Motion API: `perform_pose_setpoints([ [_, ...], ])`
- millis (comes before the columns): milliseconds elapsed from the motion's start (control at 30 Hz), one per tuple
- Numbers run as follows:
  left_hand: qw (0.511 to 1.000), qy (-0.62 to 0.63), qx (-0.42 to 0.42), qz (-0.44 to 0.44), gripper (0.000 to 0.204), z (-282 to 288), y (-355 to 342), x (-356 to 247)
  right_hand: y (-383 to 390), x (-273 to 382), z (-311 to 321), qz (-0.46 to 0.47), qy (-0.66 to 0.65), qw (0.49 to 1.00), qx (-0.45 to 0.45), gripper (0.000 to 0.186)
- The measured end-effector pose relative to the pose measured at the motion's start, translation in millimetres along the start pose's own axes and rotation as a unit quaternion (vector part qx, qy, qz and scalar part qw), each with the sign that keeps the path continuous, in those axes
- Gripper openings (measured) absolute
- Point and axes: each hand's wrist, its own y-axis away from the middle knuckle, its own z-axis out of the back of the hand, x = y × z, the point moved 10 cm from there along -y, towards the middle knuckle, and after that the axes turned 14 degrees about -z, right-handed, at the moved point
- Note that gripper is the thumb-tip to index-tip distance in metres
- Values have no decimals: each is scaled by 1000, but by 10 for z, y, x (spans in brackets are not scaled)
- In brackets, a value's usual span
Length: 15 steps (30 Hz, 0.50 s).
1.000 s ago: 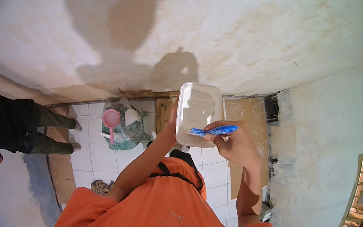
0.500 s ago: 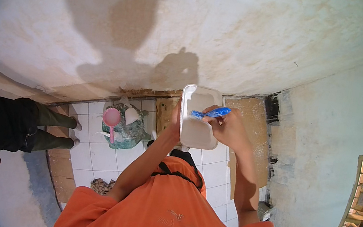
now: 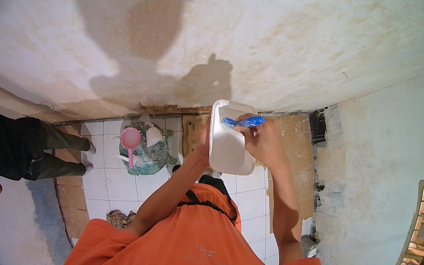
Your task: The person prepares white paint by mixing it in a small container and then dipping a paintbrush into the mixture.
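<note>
A white rectangular tub (image 3: 231, 160) with pale, wet-looking insides is held up in front of me, just off the wall. My left hand (image 3: 204, 141) grips its left side, most of the fingers hidden behind it. Over the tub's opening, my right hand (image 3: 262, 140) pinches a blue brush (image 3: 251, 121) smeared with white. One end of the brush points left into the tub; bristles cannot be made out clearly.
A stained off-white wall (image 3: 292, 45) rises ahead. On the tiled floor (image 3: 123, 184) a green sack (image 3: 149, 161) bears a pink dipper (image 3: 131, 138). Cardboard (image 3: 296, 146) lies along the wall's foot. Another person (image 3: 0, 140) stands at left. A grilled window (image 3: 420, 237) is at right.
My right hand has shifted slightly left and up with the blue brush, which now sits nearer the tub's far left part. The left hand and tub have barely moved.
</note>
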Motion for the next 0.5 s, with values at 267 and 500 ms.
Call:
perform_pose_setpoints([
  [267,999,36,16,21,69,-98,-3,6,-27,89,84,22,-57,998,-13,11],
  [500,995,85,50,20,60,-154,8,-36,-24,294,259,21,2,999,-25,16],
])
